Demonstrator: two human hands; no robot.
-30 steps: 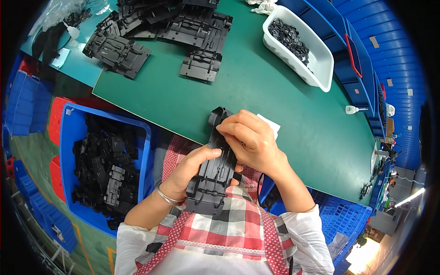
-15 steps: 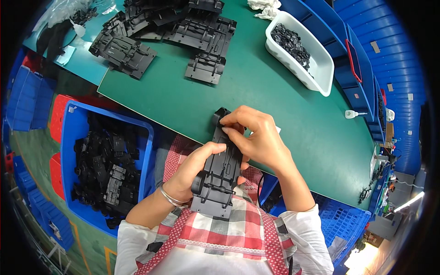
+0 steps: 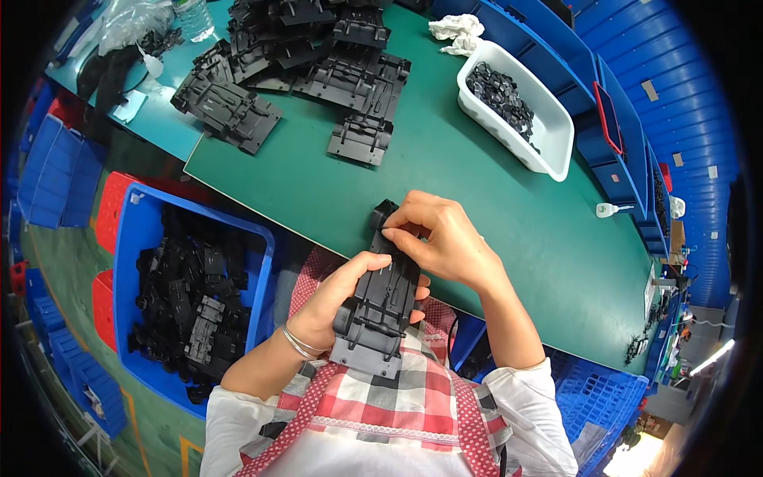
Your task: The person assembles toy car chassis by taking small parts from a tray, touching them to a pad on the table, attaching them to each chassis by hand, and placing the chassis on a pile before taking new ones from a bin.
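Note:
A long black plastic moulded part [image 3: 381,306] lies lengthwise over my lap, its far end at the near edge of the green table [image 3: 493,207]. My left hand [image 3: 338,298] grips it from the left side near the middle. My right hand [image 3: 437,238] is closed over its far end, fingertips pressing on the top face. A silver bracelet sits on my left wrist.
A blue crate [image 3: 151,238] full of black parts stands at my left. More black moulded parts [image 3: 318,63] are piled at the table's far side. A white tray [image 3: 556,135] of small black pieces sits far right, beside a white cloth [image 3: 457,32]. Blue bins line the right.
The black part stays in both hands, shifted only slightly. My right hand's fingers have moved a little along its far end.

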